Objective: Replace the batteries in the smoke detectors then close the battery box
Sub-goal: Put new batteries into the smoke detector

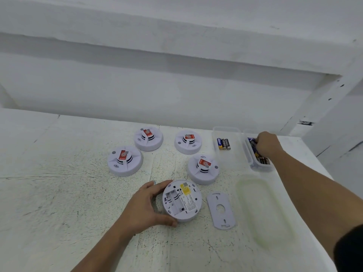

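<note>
The left hand has its grip clamped round the upturned smoke detector, whose battery bay looks bare. It should hold steady while the right hand, fingers down in the battery box, picks batteries; whether that grip has closed on one I cannot tell. The cover plate and box lid lie just right of the held detector, out of the path.

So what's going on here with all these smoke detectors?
A person is partway through a battery change. The left hand grips a smoke detector turned upside down, its back plate off beside it and its battery slot looking empty. The right hand reaches into the open battery box; whether it holds one is hidden. Three batteries lie in a second tray, four more detectors sit behind, and the lid lies apart.
</note>
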### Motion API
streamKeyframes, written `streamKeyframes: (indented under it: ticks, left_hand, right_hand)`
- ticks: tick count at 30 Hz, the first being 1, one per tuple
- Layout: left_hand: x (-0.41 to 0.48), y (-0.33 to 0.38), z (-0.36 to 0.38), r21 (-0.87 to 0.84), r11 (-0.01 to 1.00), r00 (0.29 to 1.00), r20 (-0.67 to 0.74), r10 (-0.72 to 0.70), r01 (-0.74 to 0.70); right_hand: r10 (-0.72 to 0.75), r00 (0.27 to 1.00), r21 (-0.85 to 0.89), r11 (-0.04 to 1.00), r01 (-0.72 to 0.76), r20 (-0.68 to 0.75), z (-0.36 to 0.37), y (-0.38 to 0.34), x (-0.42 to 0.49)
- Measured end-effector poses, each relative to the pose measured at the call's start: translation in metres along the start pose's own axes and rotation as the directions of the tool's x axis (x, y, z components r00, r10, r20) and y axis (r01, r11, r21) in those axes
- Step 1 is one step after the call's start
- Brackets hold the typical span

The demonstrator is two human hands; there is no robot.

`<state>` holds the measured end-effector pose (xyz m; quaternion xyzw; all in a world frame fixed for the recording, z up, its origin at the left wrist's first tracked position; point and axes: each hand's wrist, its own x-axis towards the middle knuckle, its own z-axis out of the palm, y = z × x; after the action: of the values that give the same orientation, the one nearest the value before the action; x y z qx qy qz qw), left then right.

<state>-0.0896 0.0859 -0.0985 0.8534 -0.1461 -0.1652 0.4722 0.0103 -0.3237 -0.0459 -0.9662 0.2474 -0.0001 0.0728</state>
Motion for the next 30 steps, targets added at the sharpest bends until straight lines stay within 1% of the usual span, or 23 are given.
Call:
streamKeyframes:
  ticks: [2, 4, 6, 8, 12, 14, 16, 19, 22, 26, 30]
  left_hand:
    - [0.000, -0.001, 0.000, 0.008, 1.000, 1.000, 0.000, 0.010, -0.010]
    - [0.000, 0.000, -0.001, 0.016, 1.000, 1.000, -0.003, 0.018, -0.018]
    - [0.000, -0.001, 0.000, 0.013, 1.000, 1.000, -0.001, 0.021, -0.021]
    - [0.000, -0.002, 0.000, 0.019, 0.999, 1.000, 0.000, 0.028, -0.028]
    - [0.000, -0.004, -0.001, 0.046, 0.997, 0.999, 0.000, 0.054, -0.054]
    - [0.000, -0.003, -0.001, 0.046, 0.998, 0.999, 0.008, 0.051, -0.052]
    - [0.001, -0.004, 0.001, 0.056, 0.997, 0.999, 0.004, 0.052, -0.053]
    - [0.002, -0.007, 0.000, 0.072, 0.995, 0.997, 0.012, 0.070, -0.070]
    - [0.003, -0.008, 0.000, 0.090, 0.991, 0.995, 0.016, 0.096, -0.097]
    - [0.004, -0.011, 0.000, 0.065, 0.990, 0.992, 0.013, 0.123, -0.124]
    - [0.004, -0.013, 0.000, 0.051, 0.988, 0.990, 0.007, 0.144, -0.144]
  right_hand:
    - [0.042, 0.999, 0.155, 0.987, -0.041, -0.005, -0.010, -0.001, -0.005]
    - [0.067, 0.997, 0.359, 0.932, -0.050, -0.036, -0.023, -0.006, -0.016]
    - [0.075, 0.994, 0.487, 0.873, -0.028, -0.078, -0.037, -0.013, -0.031]
    - [0.043, 0.993, 0.567, 0.823, 0.025, -0.106, -0.050, -0.023, -0.049]
    - [-0.072, 0.992, 0.639, 0.759, 0.125, -0.108, -0.062, -0.053, -0.100]
    - [-0.128, 0.990, 0.658, 0.740, 0.140, -0.066, -0.059, -0.070, -0.130]
    - [-0.207, 0.978, 0.643, 0.746, 0.171, -0.019, -0.048, -0.084, -0.156]
    - [-0.326, 0.944, 0.598, 0.767, 0.231, 0.053, -0.027, -0.105, -0.197]
    - [-0.396, 0.914, 0.571, 0.772, 0.279, 0.089, -0.009, -0.121, -0.231]
    - [-0.419, 0.907, 0.534, 0.776, 0.335, 0.039, 0.012, -0.133, -0.260]
    - [-0.446, 0.893, 0.430, 0.797, 0.425, -0.057, 0.030, -0.138, -0.267]
